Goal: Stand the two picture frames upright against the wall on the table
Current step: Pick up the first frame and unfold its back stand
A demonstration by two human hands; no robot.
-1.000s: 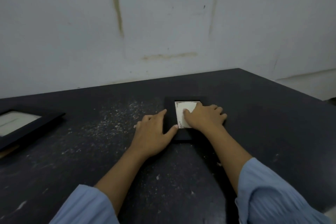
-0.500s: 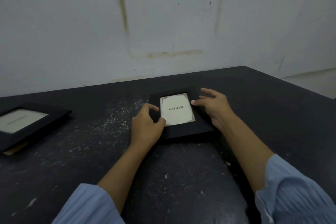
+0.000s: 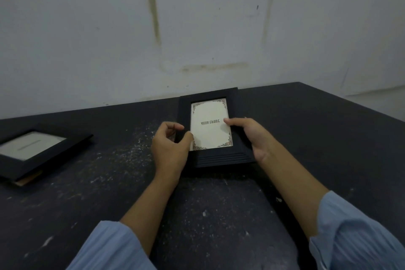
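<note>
I have the small picture frame [image 3: 211,127] in both hands near the middle of the picture, and I think this is the step where I lift the first one. My left hand [image 3: 169,149] pinches its left side, thumb on the front and fingers curled behind. My right hand [image 3: 252,138] holds its right side, thumb tip on the white card that says VISION FRAME. The frame is tipped up, with its far end raised toward the wall [image 3: 197,28] and its near end low by the table [image 3: 306,138]; I cannot tell if that end touches the top. Next I judge I must push it back, set its bottom edge down, and lean its top on the wall so it does not slide. The second frame [image 3: 37,151] lies flat at the left edge of the picture, well apart from my hands, not yet stood up. White scuffs mark the dark table.
</note>
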